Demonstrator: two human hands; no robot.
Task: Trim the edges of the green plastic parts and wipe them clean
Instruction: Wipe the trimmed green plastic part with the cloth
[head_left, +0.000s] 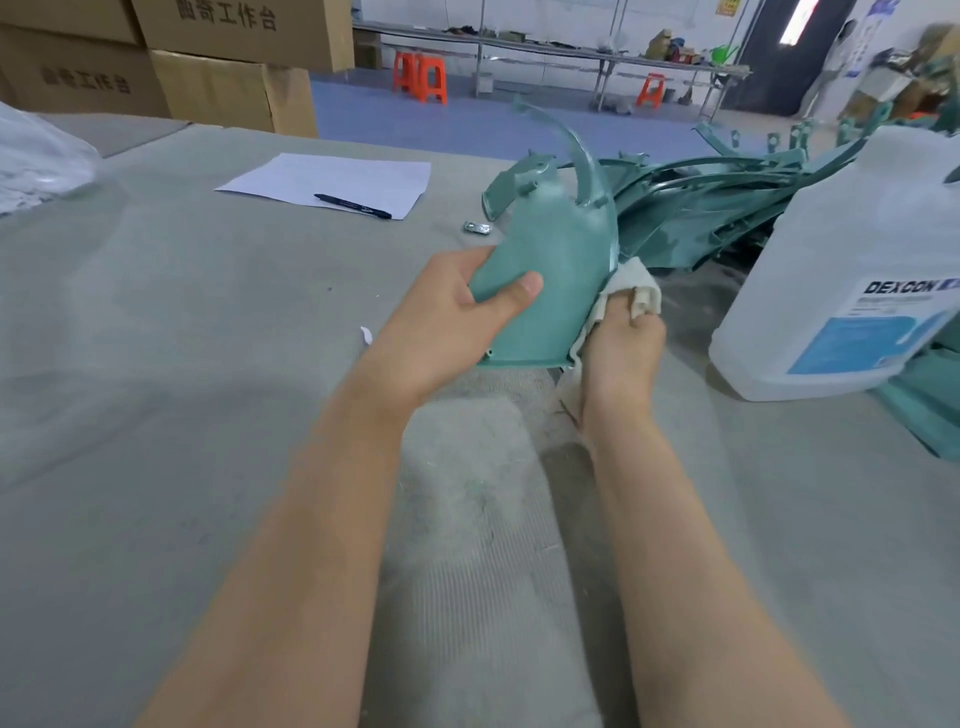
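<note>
A curved green plastic part stands upright above the grey table, its narrow arm reaching up and back. My left hand grips its left edge, thumb across the front face. My right hand holds a cream cloth bunched against the part's right edge. A pile of more green parts lies behind on the right.
A large white jug with a blue label stands at the right. A small metal blade lies behind the part. A paper sheet with a black pen lies further back. Cardboard boxes are stacked at the back left.
</note>
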